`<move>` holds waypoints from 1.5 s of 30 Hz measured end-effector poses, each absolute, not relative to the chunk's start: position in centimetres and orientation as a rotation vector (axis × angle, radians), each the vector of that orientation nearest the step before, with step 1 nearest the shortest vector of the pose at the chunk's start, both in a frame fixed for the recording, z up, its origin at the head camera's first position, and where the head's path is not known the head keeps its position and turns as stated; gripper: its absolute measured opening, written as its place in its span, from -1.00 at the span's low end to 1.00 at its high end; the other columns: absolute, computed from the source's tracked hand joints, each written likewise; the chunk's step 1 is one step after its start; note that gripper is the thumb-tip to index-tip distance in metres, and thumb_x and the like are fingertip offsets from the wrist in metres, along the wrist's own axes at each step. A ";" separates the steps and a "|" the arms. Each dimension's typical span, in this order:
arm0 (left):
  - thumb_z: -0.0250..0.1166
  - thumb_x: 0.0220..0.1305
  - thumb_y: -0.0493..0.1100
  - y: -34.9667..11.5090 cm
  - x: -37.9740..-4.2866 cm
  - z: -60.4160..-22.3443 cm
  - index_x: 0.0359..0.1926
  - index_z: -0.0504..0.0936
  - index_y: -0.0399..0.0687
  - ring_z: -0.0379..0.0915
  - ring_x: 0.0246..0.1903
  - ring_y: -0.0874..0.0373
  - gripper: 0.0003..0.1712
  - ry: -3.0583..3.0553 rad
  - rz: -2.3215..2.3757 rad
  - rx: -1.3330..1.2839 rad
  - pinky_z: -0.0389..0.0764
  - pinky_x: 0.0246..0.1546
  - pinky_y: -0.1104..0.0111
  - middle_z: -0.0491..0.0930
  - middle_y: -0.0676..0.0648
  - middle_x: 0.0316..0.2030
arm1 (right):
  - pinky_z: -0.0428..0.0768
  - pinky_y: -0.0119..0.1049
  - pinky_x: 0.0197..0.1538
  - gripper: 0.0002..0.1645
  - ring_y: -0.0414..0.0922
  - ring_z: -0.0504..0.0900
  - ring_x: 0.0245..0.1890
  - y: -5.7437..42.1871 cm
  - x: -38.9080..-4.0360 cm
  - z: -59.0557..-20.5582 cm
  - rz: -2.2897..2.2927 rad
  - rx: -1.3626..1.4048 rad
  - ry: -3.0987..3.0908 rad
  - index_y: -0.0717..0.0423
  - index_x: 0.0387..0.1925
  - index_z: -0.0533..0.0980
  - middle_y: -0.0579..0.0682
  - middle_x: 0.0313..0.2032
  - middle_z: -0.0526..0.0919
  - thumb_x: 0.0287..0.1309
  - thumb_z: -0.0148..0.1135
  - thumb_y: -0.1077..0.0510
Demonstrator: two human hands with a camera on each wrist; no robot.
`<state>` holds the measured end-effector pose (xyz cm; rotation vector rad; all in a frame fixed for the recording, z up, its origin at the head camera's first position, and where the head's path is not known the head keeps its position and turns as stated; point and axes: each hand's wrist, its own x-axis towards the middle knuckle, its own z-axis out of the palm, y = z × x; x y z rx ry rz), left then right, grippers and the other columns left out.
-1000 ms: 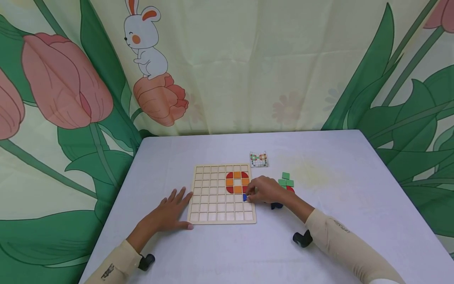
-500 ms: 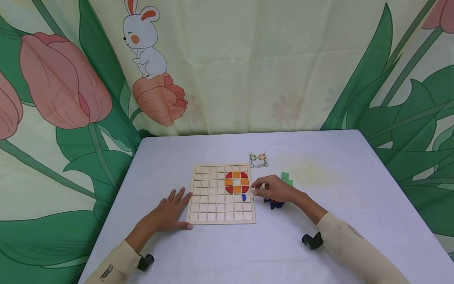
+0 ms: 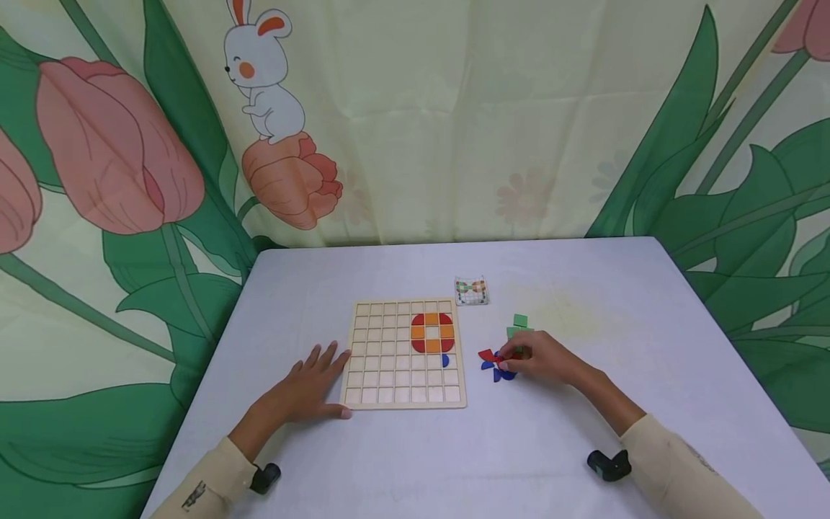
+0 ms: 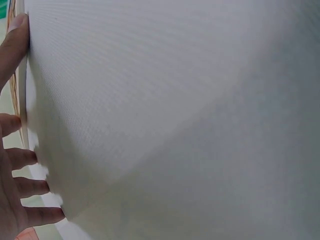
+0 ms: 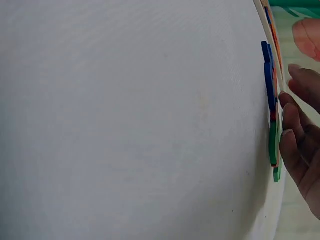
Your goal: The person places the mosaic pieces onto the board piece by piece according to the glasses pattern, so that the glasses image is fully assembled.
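My left hand (image 3: 313,388) lies spread at the near left corner of a wooden grid board (image 3: 382,382), its thumb and fingertips touching the edge. In the left wrist view, the left hand's straight fingers (image 4: 30,187) show against the white cloth. Right of the board, my right hand (image 3: 541,357) is over a small pile of blue pieces (image 3: 496,375) and red pieces (image 3: 486,355), thumb and index slightly apart at the pile. Part of the pile is hidden under it. On the board are a ring of red and orange tiles (image 3: 432,346) and one blue half-round piece (image 3: 445,360).
Green square tiles (image 3: 520,320) lie just behind the right hand. A small pattern card (image 3: 471,291) sits past the board's far right corner. White cloth covers the table (image 3: 402,468), and a printed curtain (image 3: 415,130) hangs behind it.
My right hand has let go of the blue half-round piece on the board and moved right to the pile. The left hand stays at the board's edge.
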<state>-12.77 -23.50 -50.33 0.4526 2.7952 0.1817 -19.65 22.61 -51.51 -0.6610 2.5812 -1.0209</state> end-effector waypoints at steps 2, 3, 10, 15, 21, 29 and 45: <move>0.37 0.02 0.48 -23.5 -12.8 -50.3 0.58 0.09 -0.04 -0.15 0.52 -0.43 0.27 2.793 0.180 0.452 0.14 0.33 -0.37 -0.02 -0.31 0.56 | 0.52 -0.44 -0.38 -0.78 -0.19 0.50 -0.35 23.0 -19.3 -51.5 -0.990 -0.659 2.599 -0.08 -0.16 0.74 -0.22 -0.28 0.67 0.11 0.49 0.07; 0.37 0.02 0.48 -23.5 -12.8 -50.3 0.58 0.08 -0.03 -0.15 0.52 -0.43 0.27 2.791 0.180 0.453 0.14 0.33 -0.37 -0.02 -0.30 0.56 | 0.51 -0.44 -0.37 -0.78 -0.18 0.50 -0.33 23.2 -19.2 -51.4 -0.972 -0.654 2.609 -0.09 -0.16 0.74 -0.22 -0.27 0.67 0.10 0.50 0.09; 0.36 0.01 0.50 -23.6 -13.0 -50.5 0.58 0.08 -0.04 -0.16 0.52 -0.43 0.28 2.784 0.189 0.454 0.13 0.33 -0.38 -0.03 -0.30 0.57 | 0.49 -0.45 -0.37 -0.75 -0.20 0.49 -0.31 24.2 -18.7 -51.4 -0.907 -0.690 2.648 -0.06 -0.15 0.75 -0.22 -0.31 0.61 0.07 0.51 0.15; 0.35 0.02 0.50 -23.6 -13.0 -50.5 0.58 0.08 -0.03 -0.16 0.52 -0.42 0.28 2.787 0.173 0.453 0.14 0.33 -0.37 -0.03 -0.30 0.57 | 0.50 -0.45 -0.36 -0.75 -0.21 0.50 -0.28 24.3 -18.7 -51.5 -0.855 -0.718 2.668 -0.08 -0.16 0.76 -0.21 -0.31 0.58 0.06 0.51 0.16; 0.36 0.01 0.51 -23.6 -13.0 -50.7 0.58 0.08 -0.01 -0.17 0.52 -0.42 0.28 2.787 0.175 0.444 0.13 0.34 -0.37 -0.04 -0.29 0.57 | 0.55 -0.46 -0.29 -0.79 -0.20 0.54 -0.17 24.2 -18.7 -51.4 -0.801 -0.749 2.675 -0.10 -0.23 0.78 -0.18 -0.25 0.58 0.06 0.49 0.22; 0.34 0.01 0.52 -23.8 -13.2 -51.1 0.58 0.07 0.00 -0.19 0.53 -0.41 0.29 2.786 0.166 0.448 0.14 0.33 -0.37 -0.05 -0.28 0.58 | 0.57 -0.49 -0.26 -0.78 -0.17 0.55 -0.14 24.1 -18.2 -51.2 -0.776 -0.794 2.714 -0.05 -0.22 0.78 -0.14 -0.20 0.58 0.08 0.46 0.26; 0.33 0.01 0.53 -23.8 -13.1 -50.9 0.58 0.07 -0.02 -0.16 0.52 -0.43 0.29 2.790 0.168 0.467 0.16 0.31 -0.38 -0.04 -0.30 0.57 | 0.51 -0.47 -0.36 -0.77 -0.23 0.50 -0.31 24.0 -17.0 -51.3 -0.773 -0.727 2.698 -0.05 -0.17 0.76 -0.18 -0.30 0.58 0.09 0.44 0.21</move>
